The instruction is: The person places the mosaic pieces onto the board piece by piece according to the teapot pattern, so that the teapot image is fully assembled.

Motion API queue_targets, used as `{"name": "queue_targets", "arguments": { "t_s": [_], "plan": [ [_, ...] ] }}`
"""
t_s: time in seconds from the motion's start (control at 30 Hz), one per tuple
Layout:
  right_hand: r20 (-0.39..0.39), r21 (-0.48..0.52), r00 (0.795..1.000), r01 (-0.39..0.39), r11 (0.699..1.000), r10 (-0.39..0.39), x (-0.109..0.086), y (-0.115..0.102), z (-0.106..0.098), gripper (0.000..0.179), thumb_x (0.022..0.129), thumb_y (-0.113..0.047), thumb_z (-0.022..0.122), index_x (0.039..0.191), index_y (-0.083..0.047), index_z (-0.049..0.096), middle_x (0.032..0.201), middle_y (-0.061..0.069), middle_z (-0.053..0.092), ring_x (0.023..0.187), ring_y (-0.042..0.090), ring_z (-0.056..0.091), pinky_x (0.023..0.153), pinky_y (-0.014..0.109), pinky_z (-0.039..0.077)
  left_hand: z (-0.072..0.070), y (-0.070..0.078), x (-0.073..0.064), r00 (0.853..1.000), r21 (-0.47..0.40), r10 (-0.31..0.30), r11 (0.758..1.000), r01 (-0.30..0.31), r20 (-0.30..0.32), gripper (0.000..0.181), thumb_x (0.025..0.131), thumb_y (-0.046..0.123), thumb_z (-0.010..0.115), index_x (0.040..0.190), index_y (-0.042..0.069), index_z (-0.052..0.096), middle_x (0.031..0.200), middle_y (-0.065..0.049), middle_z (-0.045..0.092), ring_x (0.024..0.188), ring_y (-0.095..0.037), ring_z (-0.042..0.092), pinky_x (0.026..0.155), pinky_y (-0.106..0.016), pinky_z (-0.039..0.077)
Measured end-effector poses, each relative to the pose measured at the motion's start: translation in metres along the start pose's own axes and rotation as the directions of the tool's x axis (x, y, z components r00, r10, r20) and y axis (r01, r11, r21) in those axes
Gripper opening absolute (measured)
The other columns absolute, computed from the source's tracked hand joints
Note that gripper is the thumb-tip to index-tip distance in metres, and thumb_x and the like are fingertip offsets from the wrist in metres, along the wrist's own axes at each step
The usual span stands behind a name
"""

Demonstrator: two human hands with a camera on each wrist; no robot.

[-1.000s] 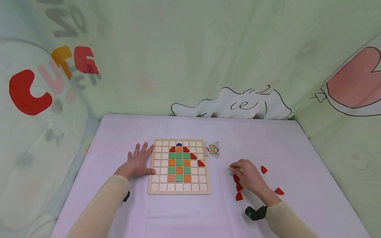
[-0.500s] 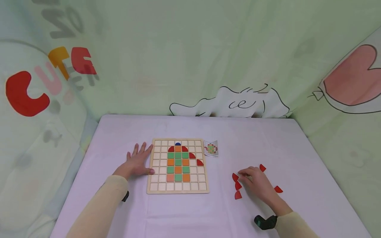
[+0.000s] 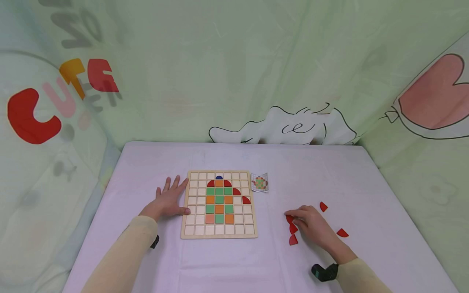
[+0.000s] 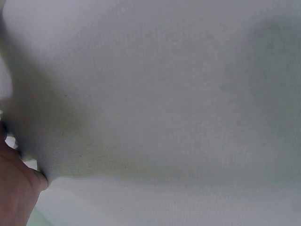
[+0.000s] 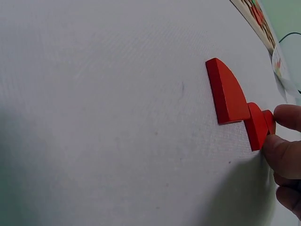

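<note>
My left hand (image 3: 168, 202) lies with fingers spread at the left side of the wooden grid board (image 3: 220, 235), its thumb on the edge. Green, orange and pink squares, red quarter-circles and a blue half-circle fill part of the grid. To the right, my right hand (image 3: 311, 221) pinches the farthest red quarter-circle block (image 3: 289, 219) of a short column, thumb and forefinger at its sides. In the right wrist view, that block is partly covered by the fingers. Nearer in the column are a second red block (image 3: 293, 228) and a third red block (image 3: 293, 240).
A small pattern card (image 3: 259, 183) lies against the board's upper right side. Two more red quarter-circle blocks lie apart, one red block (image 3: 323, 206) beyond the right hand and another red block (image 3: 342, 232) to its right. Printed curtains stand behind and beside the table (image 3: 234, 268).
My right hand first draws back to the right from over the red column, then reaches forward-left again, its fingers closing on the farthest block. The left hand stays put.
</note>
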State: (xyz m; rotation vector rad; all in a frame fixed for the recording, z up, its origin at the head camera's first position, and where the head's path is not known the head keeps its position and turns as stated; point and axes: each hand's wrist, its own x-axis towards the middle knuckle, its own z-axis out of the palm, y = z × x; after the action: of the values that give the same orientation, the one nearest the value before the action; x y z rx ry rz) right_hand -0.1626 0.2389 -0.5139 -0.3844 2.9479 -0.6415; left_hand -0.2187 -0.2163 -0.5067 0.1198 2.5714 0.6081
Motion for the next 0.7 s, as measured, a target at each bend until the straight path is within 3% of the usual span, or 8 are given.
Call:
{"name": "queue_targets", "arguments": {
  "t_s": [0.27,0.7],
  "plan": [
    [0.011,-0.013,1.0,-0.018,1.0,0.018,0.003,-0.005,0.002,0.031,0.087,0.0,0.077,0.116,-0.01,0.075,0.104,0.005,0.07,0.103,0.024,0.061,0.082,0.039,0.061,-0.003,0.005,-0.006,1.0,-0.003,0.008,1.0,-0.008,-0.014,0.112,0.082,0.035,0.086,0.165,0.011,0.014,0.172,-0.021,-0.003,0.157,-0.047,-0.013,0.121,-0.073,-0.003],
    [-0.013,-0.034,0.999,-0.036,0.999,0.036,0.008,-0.003,0.005,0.023,0.089,-0.015,0.079,0.11,-0.008,0.076,0.097,0.003,0.07,0.098,0.023,0.061,0.079,0.037,0.06,0.009,-0.012,0.01,1.0,-0.009,0.018,1.0,-0.018,-0.022,0.114,0.083,0.035,0.085,0.166,0.014,0.01,0.172,-0.018,-0.008,0.157,-0.045,-0.018,0.121,-0.073,-0.007]
  ]
}}
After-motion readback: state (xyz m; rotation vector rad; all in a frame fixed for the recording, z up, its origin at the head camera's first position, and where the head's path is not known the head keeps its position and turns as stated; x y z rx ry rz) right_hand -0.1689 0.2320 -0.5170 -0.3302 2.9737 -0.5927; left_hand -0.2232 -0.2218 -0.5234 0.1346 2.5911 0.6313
